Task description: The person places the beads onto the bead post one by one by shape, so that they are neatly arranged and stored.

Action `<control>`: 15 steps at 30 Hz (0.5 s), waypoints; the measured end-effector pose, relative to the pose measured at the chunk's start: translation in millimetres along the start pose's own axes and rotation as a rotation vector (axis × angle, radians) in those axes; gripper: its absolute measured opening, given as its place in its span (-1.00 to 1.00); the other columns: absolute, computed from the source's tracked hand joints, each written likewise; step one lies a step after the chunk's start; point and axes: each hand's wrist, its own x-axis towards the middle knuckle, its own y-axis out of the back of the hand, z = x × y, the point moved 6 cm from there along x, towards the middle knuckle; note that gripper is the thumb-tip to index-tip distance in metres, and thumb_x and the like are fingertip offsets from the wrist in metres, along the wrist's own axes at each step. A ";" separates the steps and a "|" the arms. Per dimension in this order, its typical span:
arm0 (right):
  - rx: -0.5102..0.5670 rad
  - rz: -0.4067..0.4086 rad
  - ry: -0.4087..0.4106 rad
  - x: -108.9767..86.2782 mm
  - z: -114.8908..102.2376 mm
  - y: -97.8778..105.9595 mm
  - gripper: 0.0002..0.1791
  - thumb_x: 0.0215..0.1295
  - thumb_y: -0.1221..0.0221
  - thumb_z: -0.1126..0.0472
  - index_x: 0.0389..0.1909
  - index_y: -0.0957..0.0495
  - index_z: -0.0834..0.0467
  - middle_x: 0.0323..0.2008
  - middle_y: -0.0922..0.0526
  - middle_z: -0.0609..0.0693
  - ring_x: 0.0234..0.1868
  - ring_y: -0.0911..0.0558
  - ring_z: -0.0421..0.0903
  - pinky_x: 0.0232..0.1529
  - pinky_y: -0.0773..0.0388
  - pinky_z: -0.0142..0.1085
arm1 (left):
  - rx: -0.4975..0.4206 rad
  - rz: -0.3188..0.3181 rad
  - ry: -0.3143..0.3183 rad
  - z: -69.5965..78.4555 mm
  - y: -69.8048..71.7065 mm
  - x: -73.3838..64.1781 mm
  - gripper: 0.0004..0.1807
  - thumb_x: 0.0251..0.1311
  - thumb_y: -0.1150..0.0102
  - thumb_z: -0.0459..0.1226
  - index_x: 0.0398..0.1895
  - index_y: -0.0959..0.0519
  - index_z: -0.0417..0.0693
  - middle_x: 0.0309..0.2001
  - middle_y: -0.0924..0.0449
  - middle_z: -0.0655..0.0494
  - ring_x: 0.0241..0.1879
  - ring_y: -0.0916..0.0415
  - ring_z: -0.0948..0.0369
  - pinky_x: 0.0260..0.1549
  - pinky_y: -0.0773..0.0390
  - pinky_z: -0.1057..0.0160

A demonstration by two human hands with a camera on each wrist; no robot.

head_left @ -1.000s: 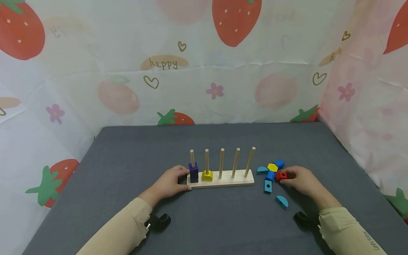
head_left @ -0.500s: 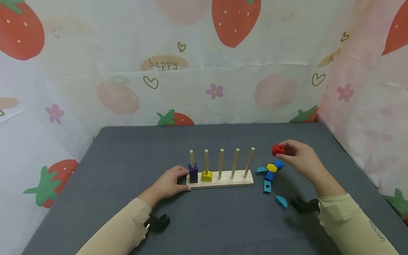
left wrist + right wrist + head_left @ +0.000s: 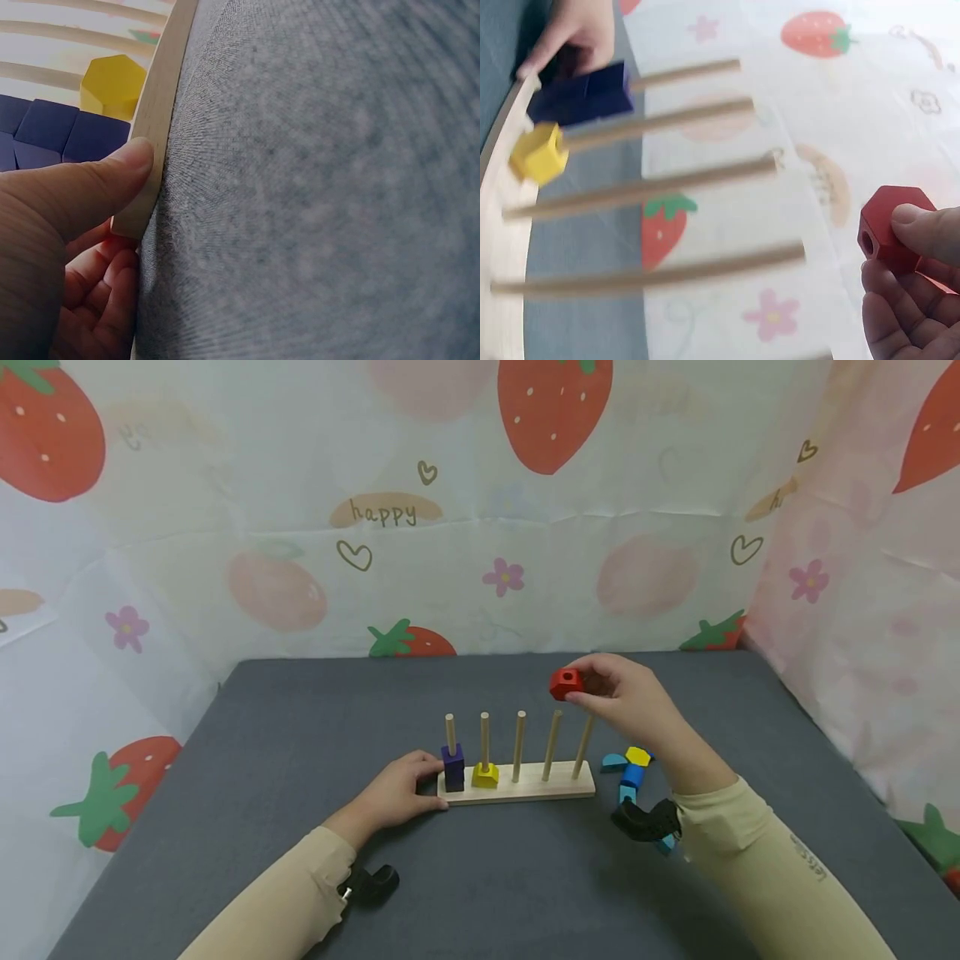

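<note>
My left hand point(image 3: 393, 789) grips the left end of a wooden peg board point(image 3: 536, 787), thumb along its near edge. Dark purple blocks point(image 3: 453, 768) are stacked on the leftmost peg. One yellow hexagonal block point(image 3: 486, 776) sits at the bottom of the second peg. The remaining pegs carry no blocks. Above the right part of the board, my right hand point(image 3: 633, 697) pinches a red hexagonal block point(image 3: 566, 683) between thumb and fingers. In the right wrist view, the hole through the red block point(image 3: 892, 225) shows on its side, apart from the peg tips.
Right of the board lie loose blocks: a yellow hexagon point(image 3: 638, 757), a blue one point(image 3: 634, 776) and light blue pieces, including a half-round point(image 3: 613, 762). My right wrist's black camera mount point(image 3: 647, 821) partly covers others. A printed curtain point(image 3: 525, 610) closes off the table's back.
My right hand has lifted the red block from the loose pile, then carried it left to above the peg board. The left hand stays on the board's end.
</note>
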 end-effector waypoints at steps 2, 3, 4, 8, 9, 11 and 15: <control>0.018 -0.014 -0.003 4.0 -5.3 -7.9 -0.68 0.17 -0.22 0.18 -0.04 -0.52 0.10 -0.15 -0.57 -0.02 -0.24 -0.55 -0.12 -0.18 -0.52 -0.21 | 0.002 0.001 0.001 -0.3 -0.3 0.2 -0.40 -0.09 -0.39 -0.13 0.07 -0.51 -0.16 -0.10 -0.46 0.14 -0.06 -0.42 0.19 0.02 -0.40 0.12; 0.026 -0.020 -0.008 5.8 -7.5 -11.5 -0.69 0.16 -0.23 0.17 -0.05 -0.52 0.08 -0.15 -0.57 -0.04 -0.24 -0.55 -0.13 -0.18 -0.53 -0.22 | 0.004 0.002 0.002 -0.5 -0.4 0.2 -0.40 -0.10 -0.40 -0.13 0.06 -0.51 -0.16 -0.10 -0.46 0.14 -0.06 -0.42 0.19 0.02 -0.40 0.12; 0.032 -0.024 -0.011 7.5 -9.5 -15.1 -0.69 0.16 -0.23 0.17 -0.05 -0.52 0.07 -0.15 -0.56 -0.06 -0.24 -0.54 -0.14 -0.18 -0.52 -0.22 | 0.005 0.001 0.003 -0.7 -0.5 0.1 -0.40 -0.10 -0.40 -0.13 0.06 -0.51 -0.15 -0.10 -0.46 0.14 -0.06 -0.42 0.19 0.03 -0.40 0.12; 0.046 -0.030 -0.004 13.6 -18.7 -27.5 -0.69 0.15 -0.24 0.16 -0.06 -0.53 0.05 -0.16 -0.57 -0.08 -0.23 -0.54 -0.16 -0.17 -0.52 -0.23 | 0.004 0.001 -0.002 -0.8 -0.7 0.5 -0.40 -0.10 -0.40 -0.13 0.06 -0.51 -0.15 -0.09 -0.46 0.14 -0.06 -0.42 0.19 0.02 -0.40 0.12; 0.055 -0.033 -0.001 14.9 -21.0 -30.5 -0.69 0.15 -0.24 0.16 -0.06 -0.53 0.05 -0.16 -0.57 -0.08 -0.23 -0.54 -0.16 -0.16 -0.52 -0.23 | 0.002 0.002 -0.004 -0.9 -0.6 0.4 -0.40 -0.10 -0.40 -0.13 0.06 -0.51 -0.15 -0.10 -0.46 0.14 -0.06 -0.42 0.19 0.02 -0.40 0.12; 0.067 -0.039 0.010 17.2 -25.5 -36.4 -0.68 0.14 -0.25 0.17 -0.06 -0.54 0.06 -0.16 -0.57 -0.07 -0.23 -0.55 -0.16 -0.16 -0.52 -0.23 | -0.001 0.001 -0.008 -0.9 -0.5 0.6 -0.40 -0.10 -0.40 -0.13 0.07 -0.51 -0.15 -0.10 -0.46 0.14 -0.07 -0.42 0.20 0.01 -0.41 0.12; 0.082 -0.055 0.020 21.1 -32.3 -48.1 -0.69 0.14 -0.24 0.20 -0.05 -0.54 0.08 -0.15 -0.57 -0.06 -0.22 -0.56 -0.16 -0.15 -0.53 -0.25 | -0.006 0.001 -0.013 -1.2 -0.1 0.6 -0.40 -0.10 -0.40 -0.13 0.06 -0.51 -0.15 -0.10 -0.46 0.15 -0.09 -0.42 0.21 0.00 -0.41 0.13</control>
